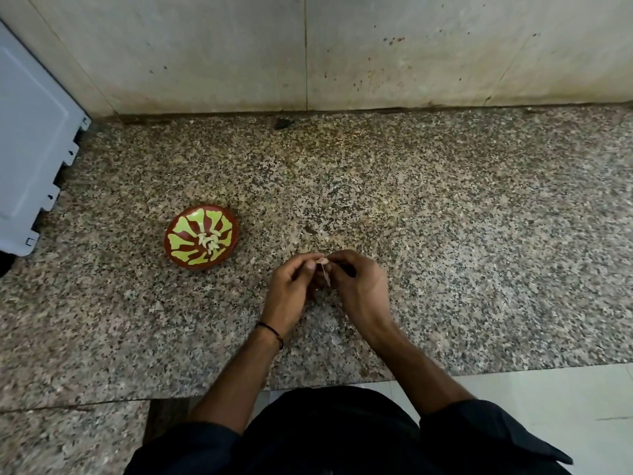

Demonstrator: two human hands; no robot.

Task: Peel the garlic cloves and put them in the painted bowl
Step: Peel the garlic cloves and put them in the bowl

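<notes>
The left hand (291,284) and right hand (361,286) met near the bench's (445,200) front edge, fingers (342,258) pinching one garlic clove (323,261) to pull its skin off. The painted bowl (171,250) sat nearer the left edge, holding peeled cloves (209,242), close for easy dropping.

We glimpse only a sliver of garlic clove (323,261) between left hand (291,286) and right hand (359,286); we cannot count the peeled cloves (209,242); the white panel (30,132) runs off the left edge.
</notes>
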